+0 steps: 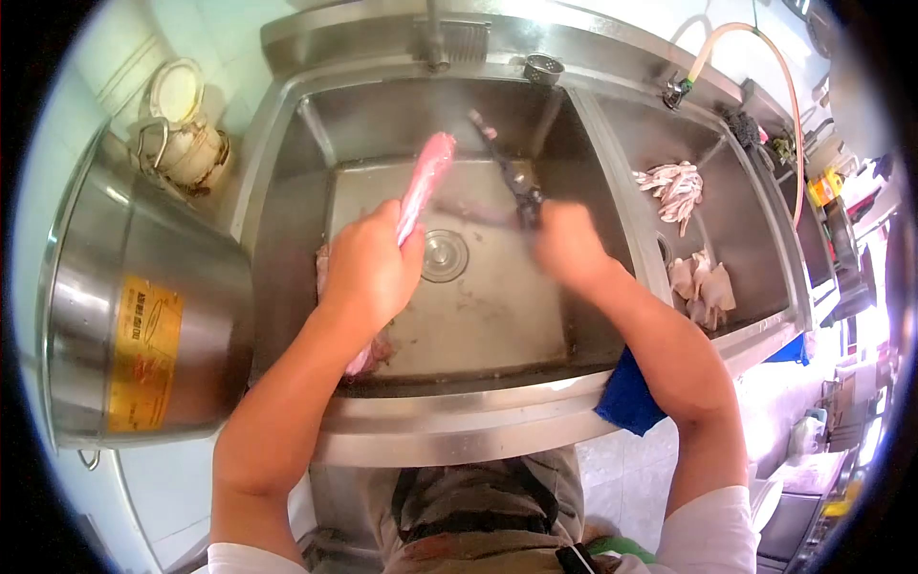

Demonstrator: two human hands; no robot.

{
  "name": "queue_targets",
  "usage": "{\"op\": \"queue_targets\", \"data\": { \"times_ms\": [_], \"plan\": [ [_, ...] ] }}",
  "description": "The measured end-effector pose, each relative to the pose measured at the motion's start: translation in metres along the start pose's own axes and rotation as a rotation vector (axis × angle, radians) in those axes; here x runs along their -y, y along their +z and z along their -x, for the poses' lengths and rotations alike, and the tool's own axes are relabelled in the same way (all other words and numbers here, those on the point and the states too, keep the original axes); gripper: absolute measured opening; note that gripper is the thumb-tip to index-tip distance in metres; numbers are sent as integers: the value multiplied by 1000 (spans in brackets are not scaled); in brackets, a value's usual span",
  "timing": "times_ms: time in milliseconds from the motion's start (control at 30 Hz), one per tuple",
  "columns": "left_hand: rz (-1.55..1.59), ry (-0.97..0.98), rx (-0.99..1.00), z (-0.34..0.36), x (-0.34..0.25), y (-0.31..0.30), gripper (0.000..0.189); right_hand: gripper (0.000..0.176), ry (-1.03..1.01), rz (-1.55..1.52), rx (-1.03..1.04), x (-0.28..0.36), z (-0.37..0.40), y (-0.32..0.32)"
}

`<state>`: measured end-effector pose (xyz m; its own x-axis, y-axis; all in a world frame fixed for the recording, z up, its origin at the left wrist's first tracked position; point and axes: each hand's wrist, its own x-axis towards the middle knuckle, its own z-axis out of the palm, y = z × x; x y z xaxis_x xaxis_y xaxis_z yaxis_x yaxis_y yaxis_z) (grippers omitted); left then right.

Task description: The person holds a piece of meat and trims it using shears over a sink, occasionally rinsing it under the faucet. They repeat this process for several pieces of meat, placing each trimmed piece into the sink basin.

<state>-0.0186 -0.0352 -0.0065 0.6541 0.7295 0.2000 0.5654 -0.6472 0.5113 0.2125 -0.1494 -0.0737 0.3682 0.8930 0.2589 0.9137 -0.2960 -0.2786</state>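
My left hand [373, 263] is closed around a long, pink, glossy strip of raw meat [426, 179], which points up and to the right over the left basin. Its exact kind does not show. My right hand [571, 247] grips the handles of dark scissors [519, 184], their blades slanting toward the back of the basin. A small pinkish scrap [486, 128] shows near the blade tips. Motion smears the right hand and scissors. More raw meat [371, 356] lies along the left side of the basin, partly behind my left forearm.
The steel sink [449, 411] has a drain [443, 255] in its left basin. Pale raw pieces lie in a back pile [674, 191] and a front pile [703, 289] in the right basin. A tall steel pot [86, 287] stands left. A blue cloth [630, 394] hangs in front.
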Motion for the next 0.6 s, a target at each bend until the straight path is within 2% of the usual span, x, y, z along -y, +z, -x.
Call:
{"op": "queue_targets", "data": {
  "times_ms": [133, 400, 500, 600],
  "plan": [
    [275, -121, 109, -1, -4, -6, 28, 20, -7, -12, -53, 22, 7, -15],
    [289, -52, -5, -4, 3, -1, 31, 33, -127, 153, -137, 19, 6, -4],
    [359, -82, 22, -1, 0, -6, 27, 29, -31, 119, -21, 21, 2, -7],
    [461, -99, 21, 0, 0, -6, 25, 24, -39, 106, 2, 9, -3, -4]
  ]
}}
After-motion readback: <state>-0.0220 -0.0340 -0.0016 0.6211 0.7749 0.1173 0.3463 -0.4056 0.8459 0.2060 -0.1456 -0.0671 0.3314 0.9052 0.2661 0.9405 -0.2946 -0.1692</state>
